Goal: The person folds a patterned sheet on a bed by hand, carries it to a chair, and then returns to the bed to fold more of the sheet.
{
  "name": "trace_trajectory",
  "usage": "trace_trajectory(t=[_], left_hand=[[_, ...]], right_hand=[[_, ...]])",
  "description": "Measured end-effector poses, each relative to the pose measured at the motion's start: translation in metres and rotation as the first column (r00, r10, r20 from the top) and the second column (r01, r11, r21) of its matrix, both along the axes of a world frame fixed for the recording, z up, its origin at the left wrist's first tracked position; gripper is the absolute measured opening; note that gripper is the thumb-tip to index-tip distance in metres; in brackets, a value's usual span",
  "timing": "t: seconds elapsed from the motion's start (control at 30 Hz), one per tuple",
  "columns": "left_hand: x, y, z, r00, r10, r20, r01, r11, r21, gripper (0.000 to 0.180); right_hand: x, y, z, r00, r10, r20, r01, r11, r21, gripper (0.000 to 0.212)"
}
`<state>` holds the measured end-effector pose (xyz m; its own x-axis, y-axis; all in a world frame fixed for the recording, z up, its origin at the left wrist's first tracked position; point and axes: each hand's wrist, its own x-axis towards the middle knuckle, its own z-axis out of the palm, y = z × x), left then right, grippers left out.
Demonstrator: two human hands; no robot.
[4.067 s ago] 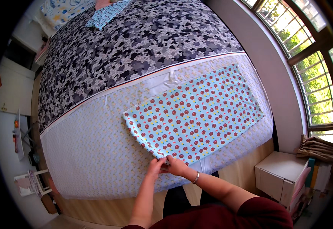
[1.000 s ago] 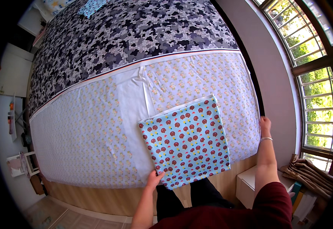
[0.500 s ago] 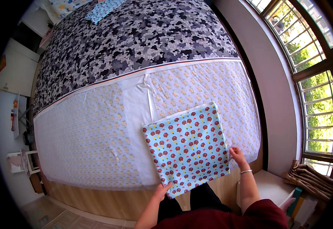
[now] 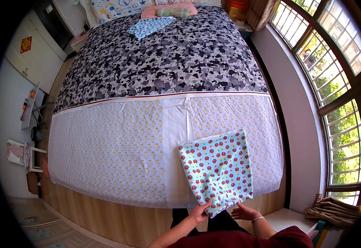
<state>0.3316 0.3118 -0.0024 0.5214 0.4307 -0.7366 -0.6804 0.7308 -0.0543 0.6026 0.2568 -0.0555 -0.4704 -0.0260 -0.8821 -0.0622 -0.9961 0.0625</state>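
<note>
A light-blue folded cloth with brown, red and yellow prints lies on the near right of the bed, its front edge hanging toward me. At its near left corner my left hand is closed, thumb on top of the fabric. My right hand is at the front edge, to the right of the left hand. Its fingers are stretched and apart, with the fingertips close to or touching the cloth's edge. Shallow creases run across the cloth's lower part.
Under the cloth is a pale floral sheet with a white band. Beyond it spreads a grey-black patterned cover. A second blue cloth and a pink pillow lie far off. A white cabinet top stands near right, below barred windows.
My right hand has let go at the cloth's right side and come round to its front edge, fingers opening. The left hand keeps its corner. The view has tilted up toward the bed's far end.
</note>
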Motion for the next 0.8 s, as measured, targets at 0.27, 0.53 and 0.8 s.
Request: trace_trajectory(t=[0.27,0.53,0.8], left_hand=[[-0.001,-0.028,0.020,0.977,-0.176,-0.120,0.178,0.984,0.000,0.034],[-0.035,-0.045,0.021,0.937,-0.323,-0.133,0.338,0.935,0.111,0.035],[-0.067,0.040,-0.051,0.975,0.101,-0.199,-0.084,0.992,0.091,0.033]], right_hand=[[-0.137,0.011,0.100,0.483,-0.774,-0.409,0.874,0.452,0.178,0.077],[-0.156,-0.013,0.095,0.498,-0.867,-0.035,0.814,0.453,0.365,0.044],[-0.113,0.016,0.167,0.653,-0.743,-0.147,0.674,0.481,0.560,0.037]])
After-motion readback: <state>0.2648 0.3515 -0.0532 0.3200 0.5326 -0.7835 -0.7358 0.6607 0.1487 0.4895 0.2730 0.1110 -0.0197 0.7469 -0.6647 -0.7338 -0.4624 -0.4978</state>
